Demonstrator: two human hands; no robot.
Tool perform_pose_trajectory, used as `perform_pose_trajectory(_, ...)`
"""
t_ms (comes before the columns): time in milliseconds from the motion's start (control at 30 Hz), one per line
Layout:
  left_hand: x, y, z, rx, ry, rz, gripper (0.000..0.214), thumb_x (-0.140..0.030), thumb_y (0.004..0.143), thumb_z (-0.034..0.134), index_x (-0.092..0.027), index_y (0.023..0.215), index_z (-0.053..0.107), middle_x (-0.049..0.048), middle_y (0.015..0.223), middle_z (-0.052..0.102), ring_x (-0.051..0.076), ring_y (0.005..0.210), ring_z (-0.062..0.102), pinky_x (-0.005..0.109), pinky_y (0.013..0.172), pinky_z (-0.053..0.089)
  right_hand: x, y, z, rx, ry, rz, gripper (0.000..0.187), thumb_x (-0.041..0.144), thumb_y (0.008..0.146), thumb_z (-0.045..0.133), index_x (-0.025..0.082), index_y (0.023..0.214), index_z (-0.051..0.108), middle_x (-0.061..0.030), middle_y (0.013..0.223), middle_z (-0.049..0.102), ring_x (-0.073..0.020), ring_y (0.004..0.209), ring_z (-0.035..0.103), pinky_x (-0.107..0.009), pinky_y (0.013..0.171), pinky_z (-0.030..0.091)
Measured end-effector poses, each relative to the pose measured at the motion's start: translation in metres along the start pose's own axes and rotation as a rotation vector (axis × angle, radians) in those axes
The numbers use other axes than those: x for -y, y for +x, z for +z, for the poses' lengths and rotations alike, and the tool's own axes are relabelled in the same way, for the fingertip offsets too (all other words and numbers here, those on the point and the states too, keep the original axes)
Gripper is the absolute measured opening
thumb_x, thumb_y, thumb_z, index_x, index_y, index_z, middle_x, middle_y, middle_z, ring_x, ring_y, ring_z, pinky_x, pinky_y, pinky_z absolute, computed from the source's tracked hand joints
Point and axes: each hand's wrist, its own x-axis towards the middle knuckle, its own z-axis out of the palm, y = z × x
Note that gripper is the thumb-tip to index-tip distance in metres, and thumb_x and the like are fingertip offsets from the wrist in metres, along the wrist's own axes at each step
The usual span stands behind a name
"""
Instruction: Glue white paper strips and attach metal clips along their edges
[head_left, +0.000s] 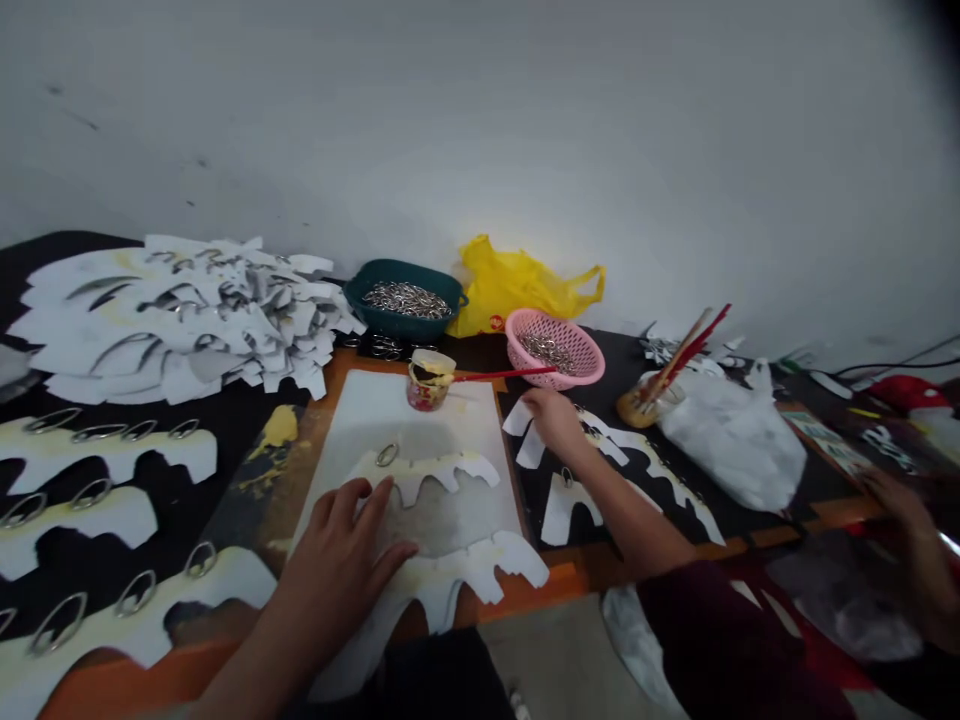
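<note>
My left hand (345, 545) rests with fingers apart on a white scalloped strip (442, 470) bearing one metal ring (387, 455), its fingertips just below that ring. More scalloped pieces (469, 575) lie nearer to me on the pale work sheet (360, 400). My right hand (556, 428) is to the right, its fingers bent together over the end of another white piece (529, 445); whatever they pinch is hidden. A pink basket (517, 350) of metal rings stands just behind it. At the sheet's back is a smeared glue cup (429, 385), with a red stick (510, 374) across it.
A large pile of white pieces (172, 310) and ringed strips (135, 455) lie left. Behind are a teal basket (360, 318) of rings and a yellow bag (517, 290). Rightward stand a jar (637, 405) with sticks, a white bag (739, 440) and another person's hand (896, 500).
</note>
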Motion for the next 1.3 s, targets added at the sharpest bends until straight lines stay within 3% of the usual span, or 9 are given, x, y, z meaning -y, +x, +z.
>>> perform_pose_trajectory(100,0.001,-0.002,0.002,-0.012,-0.006,-0.015,0.052,-0.047,0.085,0.046,-0.014,0.125,0.048,0.0167,0.113,0.051,0.032,0.104,0.048,0.047,0.086,0.046,-0.057,0.009,-0.007,0.011,-0.066,0.091,0.028,0.010,0.084,0.046,0.013,0.101,0.068,-0.0145,0.106,0.064,-0.0221,0.096,0.060,-0.028,0.085,0.041)
perform_pose_trajectory(200,0.001,-0.003,0.003,-0.016,-0.024,-0.021,0.053,-0.050,0.085,0.045,-0.017,0.126,0.048,0.0164,0.114,0.052,0.032,0.104,0.049,0.047,0.085,0.047,-0.081,0.020,0.001,0.061,-0.078,0.105,0.029,0.013,0.083,0.051,0.015,0.108,0.066,-0.0133,0.112,0.063,-0.0222,0.102,0.058,-0.027,0.088,0.040)
perform_pose_trajectory(433,-0.006,-0.002,-0.001,0.027,0.051,-0.005,0.051,-0.050,0.085,0.046,-0.017,0.124,0.050,0.0155,0.113,0.051,0.031,0.103,0.049,0.046,0.088,0.045,-0.085,0.038,0.015,0.107,-0.018,0.114,0.025,0.016,0.076,0.060,0.018,0.099,0.068,-0.0098,0.106,0.065,-0.0206,0.095,0.059,-0.026,0.082,0.041)
perform_pose_trajectory(600,-0.011,-0.001,-0.001,0.044,0.067,-0.021,0.051,-0.050,0.083,0.050,-0.017,0.122,0.051,0.0155,0.114,0.049,0.032,0.104,0.046,0.047,0.088,0.044,-0.088,0.032,0.008,0.030,0.078,0.116,0.020,0.018,0.068,0.063,0.016,0.088,0.065,-0.0042,0.081,0.065,-0.0164,0.074,0.058,-0.025,0.069,0.041)
perform_pose_trajectory(733,-0.020,0.001,-0.008,0.069,0.033,-0.071,0.050,-0.046,0.081,0.055,-0.017,0.121,0.053,0.0148,0.113,0.048,0.031,0.105,0.045,0.046,0.089,0.044,-0.087,0.018,0.001,-0.037,0.227,0.112,0.016,0.029,0.073,0.057,0.015,0.078,0.061,-0.0024,0.070,0.062,-0.0143,0.062,0.054,-0.026,0.061,0.042)
perform_pose_trajectory(867,-0.030,0.004,-0.015,0.149,0.008,-0.146,0.048,-0.046,0.081,0.057,-0.022,0.122,0.052,0.0127,0.116,0.047,0.031,0.108,0.042,0.047,0.088,0.043,-0.055,0.005,-0.001,-0.019,0.461,0.104,0.029,0.041,0.076,0.052,0.014,0.085,0.060,-0.0005,0.060,0.057,-0.0121,0.050,0.047,-0.026,0.050,0.040)
perform_pose_trajectory(1000,-0.034,0.004,-0.016,0.168,0.002,-0.183,0.048,-0.046,0.081,0.056,-0.024,0.123,0.051,0.0125,0.118,0.046,0.031,0.110,0.040,0.048,0.088,0.042,0.022,-0.005,0.010,0.201,0.771,-0.040,0.022,0.035,0.070,0.061,0.016,0.081,0.064,-0.0002,0.064,0.060,-0.0108,0.053,0.049,-0.024,0.053,0.040)
perform_pose_trajectory(1133,-0.035,0.004,-0.014,0.157,0.021,-0.178,0.047,-0.047,0.080,0.057,-0.025,0.121,0.053,0.0127,0.118,0.045,0.032,0.109,0.039,0.048,0.086,0.043,0.093,-0.002,0.033,0.409,0.589,-0.189,0.010,0.023,0.073,0.060,0.015,0.076,0.066,0.0007,0.066,0.063,-0.0107,0.061,0.054,-0.021,0.059,0.041)
perform_pose_trajectory(1300,-0.036,0.005,-0.014,0.153,0.025,-0.181,0.043,-0.048,0.080,0.057,-0.025,0.116,0.056,0.0119,0.117,0.045,0.032,0.108,0.038,0.047,0.086,0.042,0.118,0.009,0.055,0.449,0.443,-0.202,0.004,0.016,0.073,0.062,0.015,0.074,0.066,-0.0002,0.071,0.066,-0.0107,0.067,0.057,-0.020,0.062,0.040)
